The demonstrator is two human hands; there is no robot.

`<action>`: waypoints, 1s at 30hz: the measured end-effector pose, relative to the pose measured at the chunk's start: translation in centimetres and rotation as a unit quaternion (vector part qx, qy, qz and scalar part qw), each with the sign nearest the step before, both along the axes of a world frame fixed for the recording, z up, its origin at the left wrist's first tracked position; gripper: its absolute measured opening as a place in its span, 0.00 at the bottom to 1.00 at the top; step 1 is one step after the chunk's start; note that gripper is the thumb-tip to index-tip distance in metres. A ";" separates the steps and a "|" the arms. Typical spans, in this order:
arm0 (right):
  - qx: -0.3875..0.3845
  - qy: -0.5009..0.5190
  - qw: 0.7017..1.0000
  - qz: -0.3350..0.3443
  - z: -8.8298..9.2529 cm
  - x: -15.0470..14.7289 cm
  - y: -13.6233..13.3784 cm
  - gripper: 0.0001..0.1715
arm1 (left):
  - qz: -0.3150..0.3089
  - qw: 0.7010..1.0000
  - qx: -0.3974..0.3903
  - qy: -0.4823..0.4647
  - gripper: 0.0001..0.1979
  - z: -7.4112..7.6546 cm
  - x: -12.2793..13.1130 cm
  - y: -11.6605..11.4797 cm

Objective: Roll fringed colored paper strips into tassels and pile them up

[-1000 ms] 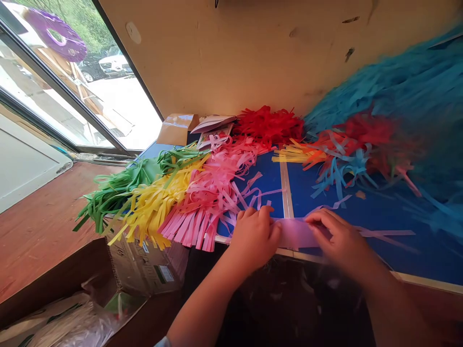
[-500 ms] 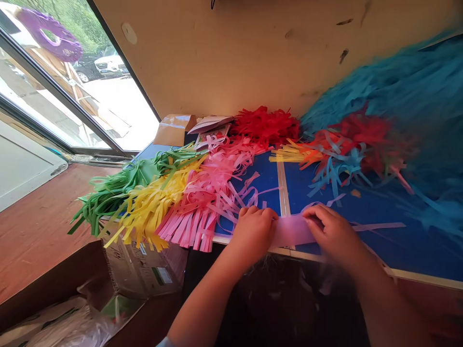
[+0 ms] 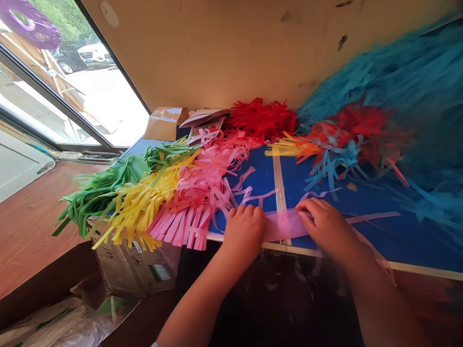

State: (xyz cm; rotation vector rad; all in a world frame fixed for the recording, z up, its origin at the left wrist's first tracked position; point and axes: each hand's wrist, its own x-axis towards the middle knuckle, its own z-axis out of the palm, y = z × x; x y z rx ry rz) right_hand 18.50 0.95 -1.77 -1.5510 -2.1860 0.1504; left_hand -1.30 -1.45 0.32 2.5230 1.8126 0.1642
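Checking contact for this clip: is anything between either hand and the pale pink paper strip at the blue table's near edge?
Nothing visible. The left hand and right hand both rest directly on the pale pink paper strip.

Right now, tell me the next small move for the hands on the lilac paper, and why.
Probably slide the right hand rightward along the lilac paper to flatten it: the left hand pins its other end at the table edge.

Your pink paper strip (image 3: 284, 225) lies flat and taut along the near edge of the blue tabletop (image 3: 365, 231), crossing its pale seam (image 3: 277, 178), ends held under your left hand (image 3: 243, 230) and right hand (image 3: 325, 226).
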 end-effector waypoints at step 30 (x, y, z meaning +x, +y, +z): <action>-0.192 -0.110 0.958 -0.181 3.3 -1.3 -1.0 0.10 | -0.085 0.994 -0.043 0.061 0.12 1.2 0.6 2.3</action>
